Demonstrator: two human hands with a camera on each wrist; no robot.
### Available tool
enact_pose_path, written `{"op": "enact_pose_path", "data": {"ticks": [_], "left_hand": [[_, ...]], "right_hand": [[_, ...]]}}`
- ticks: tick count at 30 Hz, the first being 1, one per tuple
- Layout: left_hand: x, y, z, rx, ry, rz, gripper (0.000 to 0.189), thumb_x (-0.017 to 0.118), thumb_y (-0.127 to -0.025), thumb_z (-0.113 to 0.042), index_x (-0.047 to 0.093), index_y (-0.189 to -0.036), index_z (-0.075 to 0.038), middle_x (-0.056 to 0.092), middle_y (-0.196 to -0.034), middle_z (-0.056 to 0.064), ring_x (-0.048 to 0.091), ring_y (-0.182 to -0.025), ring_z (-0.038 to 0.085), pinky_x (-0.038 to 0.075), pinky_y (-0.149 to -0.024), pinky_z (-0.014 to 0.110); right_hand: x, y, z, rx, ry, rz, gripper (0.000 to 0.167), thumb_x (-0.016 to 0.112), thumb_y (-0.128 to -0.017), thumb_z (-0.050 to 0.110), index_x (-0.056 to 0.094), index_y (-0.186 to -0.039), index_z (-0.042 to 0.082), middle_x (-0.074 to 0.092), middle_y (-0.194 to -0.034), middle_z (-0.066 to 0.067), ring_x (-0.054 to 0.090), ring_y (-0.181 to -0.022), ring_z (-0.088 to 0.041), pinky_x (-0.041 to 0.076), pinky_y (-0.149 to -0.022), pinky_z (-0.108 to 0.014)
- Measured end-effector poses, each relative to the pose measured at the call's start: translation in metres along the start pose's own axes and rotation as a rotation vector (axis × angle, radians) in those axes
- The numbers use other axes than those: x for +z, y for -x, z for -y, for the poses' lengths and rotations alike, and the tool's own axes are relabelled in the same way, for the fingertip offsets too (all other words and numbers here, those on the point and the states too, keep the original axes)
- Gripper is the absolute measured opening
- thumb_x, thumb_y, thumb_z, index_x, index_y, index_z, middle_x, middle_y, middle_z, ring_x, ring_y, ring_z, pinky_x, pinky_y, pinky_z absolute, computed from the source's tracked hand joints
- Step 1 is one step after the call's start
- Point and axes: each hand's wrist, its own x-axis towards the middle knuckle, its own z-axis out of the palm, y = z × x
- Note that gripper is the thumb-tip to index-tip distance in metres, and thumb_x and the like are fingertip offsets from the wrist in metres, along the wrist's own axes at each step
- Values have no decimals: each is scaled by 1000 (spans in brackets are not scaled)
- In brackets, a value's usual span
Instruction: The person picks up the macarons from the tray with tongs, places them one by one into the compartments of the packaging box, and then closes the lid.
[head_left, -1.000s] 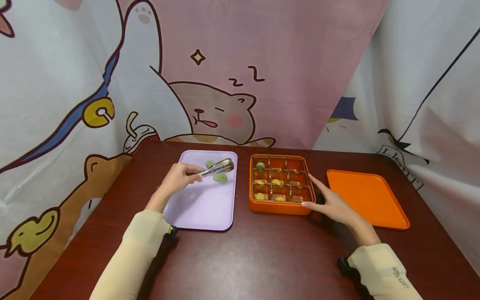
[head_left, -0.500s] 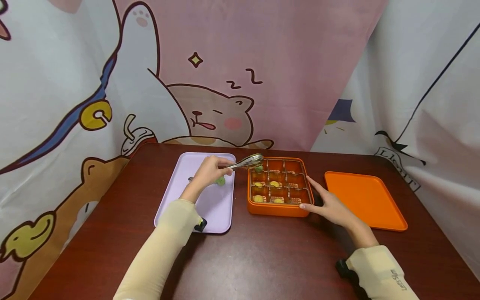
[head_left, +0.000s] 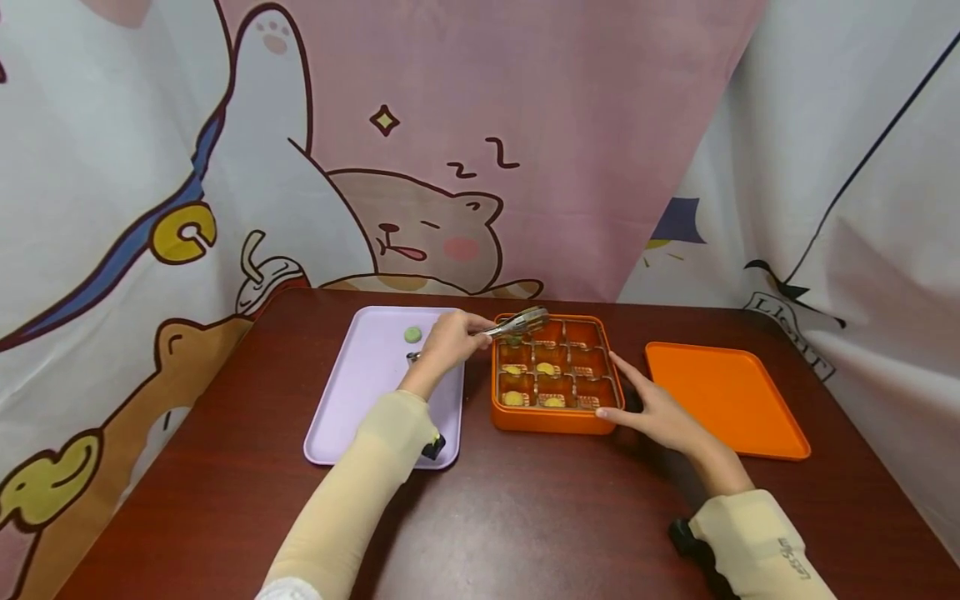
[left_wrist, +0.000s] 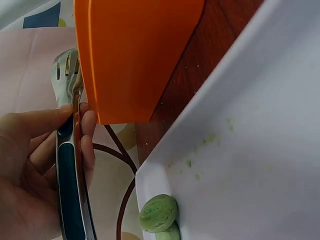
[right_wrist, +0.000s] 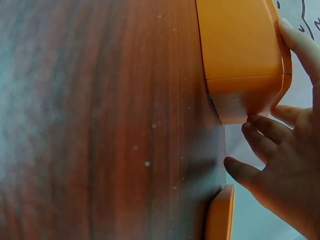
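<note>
A printed pink-and-white fabric curtain (head_left: 600, 125) stood close round the far, left and right edges of the dark red-brown wooden table (head_left: 540, 508), whose widest stretch of wood ran from the middle toward the near side. A rectangular lilac tray (head_left: 341, 396) lay on the left half, close to the far edge. A flat orange tray with rounded corners (head_left: 727, 400) lay toward the right edge. Between them sat a square orange box with nine compartments (head_left: 555, 422), a narrow strip of wood parting it from the lilac tray.

A cream sleeve (head_left: 375, 467) crossed that tray's near right part. The left hand (head_left: 452, 340) had its grip pinching slotted metal tongs (head_left: 517, 323), their head over the box's far left compartment; whether they held anything could not be told. The right hand (head_left: 660, 408), grip relaxed and fingers spread, touched the box's right side, taking up the gap there. Round green pieces (head_left: 412, 335) lay toward the lilac tray's far edge. Yellow pieces (head_left: 546, 368) sat in four compartments.
</note>
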Motion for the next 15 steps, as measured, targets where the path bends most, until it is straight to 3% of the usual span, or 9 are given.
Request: {"op": "enact_pose_path", "data": {"ticks": [9,15], "left_hand": [[0,1,-7,-10,-105,17,29,74,-89,-21,76,-118,-22,76,-112,1,70,-102,21,53,-82,37],[0,3,-6,-19,-68,28,32,75,-88,-23,75,-120,-21,75,-117,2,70,-104,22,53,-83,38]], "right_hand": [[-1,0,-1,4,-8,1,97,69,-92,43,7,-162,19,17,-164,-26,22,-144,-56,22,-106,-77],[0,0,0,6,3,2,97,68,-92,44,7,-162,18,18,-163,-27,23,-144,-56,23,-105,-77]]}}
